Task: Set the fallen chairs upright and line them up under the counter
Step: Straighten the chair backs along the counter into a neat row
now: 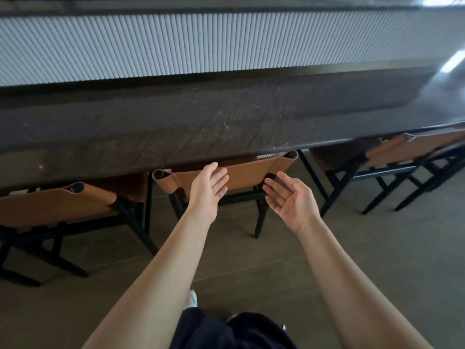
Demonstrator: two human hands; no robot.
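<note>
Three chairs with tan leather backs and black frames stand upright under the dark counter (226,117). The middle chair (246,172) is straight ahead, with its back just below the counter edge. One chair (55,205) stands to its left and another chair (412,149) to its right. My left hand (208,190) and my right hand (289,197) hover in front of the middle chair's back, palms facing each other, fingers straight and spread. Neither hand holds anything. Whether the left fingertips touch the leather I cannot tell.
A ribbed white panel (201,44) runs along the far side of the counter top. The floor (377,248) is grey-brown tile. My shoe (192,298) and dark shorts (226,331) show at the bottom.
</note>
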